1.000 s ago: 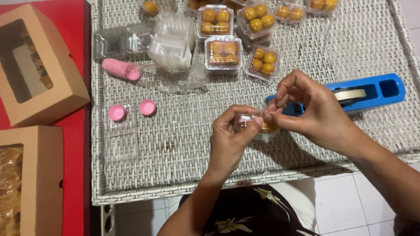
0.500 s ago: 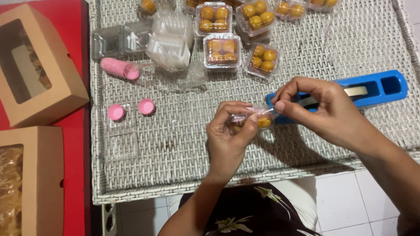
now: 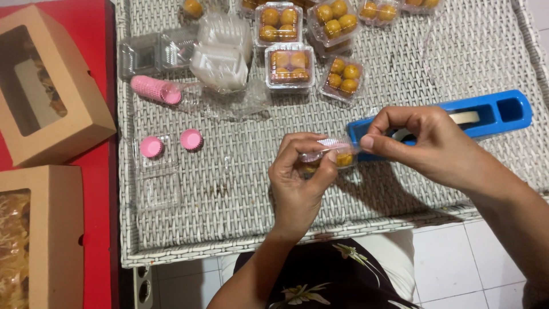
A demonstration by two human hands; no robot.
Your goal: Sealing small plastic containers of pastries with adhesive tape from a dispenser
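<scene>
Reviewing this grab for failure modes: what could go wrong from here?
1. The left hand and right hand pinch the small clear box in mid-air; squeezing might pop it open and drop the yellow balls.
2. The right hand sits close to the blue tape dispenser; a bump might knock it.

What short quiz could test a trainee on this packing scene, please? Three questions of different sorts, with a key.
1. True or false: the left hand holds a small clear box of yellow pastries.
2. Which thing lies just behind the right hand? A) the blue tape dispenser B) a red bowl C) a green bottle
3. Fill in: the two loose paper cups on the white wicker table are ____ in colour.

Key: 1 true; 2 A; 3 pink.
</scene>
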